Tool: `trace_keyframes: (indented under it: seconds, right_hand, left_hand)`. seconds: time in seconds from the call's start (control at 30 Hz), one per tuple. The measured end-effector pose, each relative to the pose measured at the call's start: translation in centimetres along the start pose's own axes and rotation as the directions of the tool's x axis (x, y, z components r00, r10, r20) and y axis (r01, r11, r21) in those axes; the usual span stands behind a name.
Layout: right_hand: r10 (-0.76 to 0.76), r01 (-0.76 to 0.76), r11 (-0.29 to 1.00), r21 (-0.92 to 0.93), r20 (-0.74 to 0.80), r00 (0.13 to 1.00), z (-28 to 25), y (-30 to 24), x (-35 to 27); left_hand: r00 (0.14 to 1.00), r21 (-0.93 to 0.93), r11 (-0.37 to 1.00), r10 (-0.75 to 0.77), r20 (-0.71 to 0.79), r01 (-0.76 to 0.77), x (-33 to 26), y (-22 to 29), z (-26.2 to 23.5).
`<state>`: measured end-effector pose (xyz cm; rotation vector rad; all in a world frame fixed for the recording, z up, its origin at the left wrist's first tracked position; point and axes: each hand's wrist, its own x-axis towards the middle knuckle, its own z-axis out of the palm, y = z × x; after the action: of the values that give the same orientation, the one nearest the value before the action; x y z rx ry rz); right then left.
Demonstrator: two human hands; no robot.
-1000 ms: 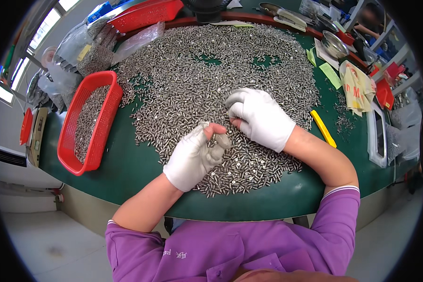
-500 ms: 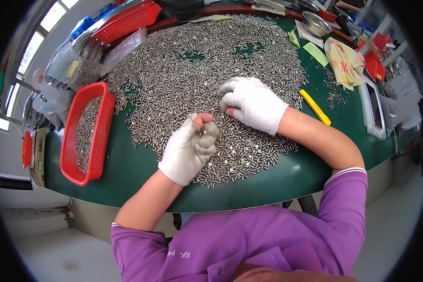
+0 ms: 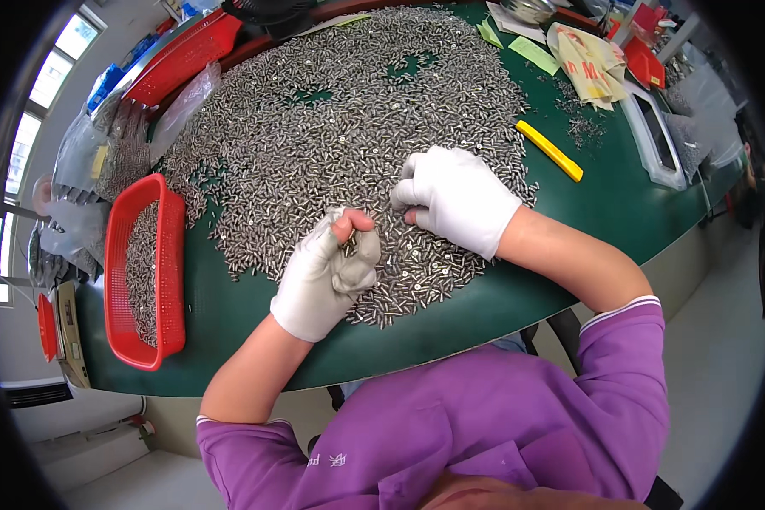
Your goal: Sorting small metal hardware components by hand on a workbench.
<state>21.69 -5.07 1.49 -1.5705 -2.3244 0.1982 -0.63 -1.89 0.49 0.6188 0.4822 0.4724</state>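
Observation:
A wide layer of small silvery cylindrical metal pieces (image 3: 306, 140) covers much of the green table (image 3: 561, 268). My left hand (image 3: 325, 276), in a white glove with greyed fingers and bare thumb and fingertip skin showing, is held over the near part of the layer. Its fingers are curled in and closed; whatever they hold is hidden. To its right, my right hand (image 3: 461, 200), also white-gloved, is bent down at the metal pieces with thumb and fingers drawn together. What lies between those fingertips cannot be made out.
A red plastic basket (image 3: 172, 280) partly filled with the pieces stands at left. Plastic bags (image 3: 81, 161) and another red basket (image 3: 187, 58) are beyond it. At right lie a yellow-handled tool (image 3: 550, 151), a printed cloth bag (image 3: 588, 64) and a white frame-like tray (image 3: 653, 136).
The whole view has shifted and tilted a little. My left fingers have curled in slightly more, and my right hand stays low over the pieces.

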Motion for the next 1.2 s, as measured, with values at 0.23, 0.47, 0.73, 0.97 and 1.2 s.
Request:
trace_keyframes:
  seconds: [0.23, 0.47, 0.73, 0.97, 1.2]
  right_hand:
    - [0.009, 0.014, 0.99, 0.141, -0.164, 0.986, 0.6, 0.2, -0.2]
    - [-0.268, 0.342, 0.869, 0.357, -0.242, 0.933, 0.3, -1.4, -0.3]
    - [-0.03, 0.046, 0.971, 0.234, -0.074, 0.997, -0.5, -1.4, -1.0]
    - [-0.06, 0.066, 0.988, 0.142, -0.049, 0.997, 0.9, -1.5, -1.1]
    - [-0.073, 0.18, 0.861, 0.476, -0.236, 0.969, 0.3, -1.1, -0.8]
  left_hand:
    - [0.998, 0.085, 0.995, -0.06, 0.001, 0.059, -1.0, -0.1, -0.5]
    - [0.987, 0.328, 0.931, -0.143, -0.075, 0.16, -1.1, -0.7, 0.9]
    - [0.997, 0.43, 0.902, -0.006, -0.073, 0.037, -1.0, -1.1, 0.5]
    - [0.993, 0.298, 0.947, -0.099, -0.07, 0.116, -1.2, -0.8, 0.5]
    - [0.989, 0.402, 0.911, -0.045, -0.14, 0.099, -1.0, -0.9, 1.3]
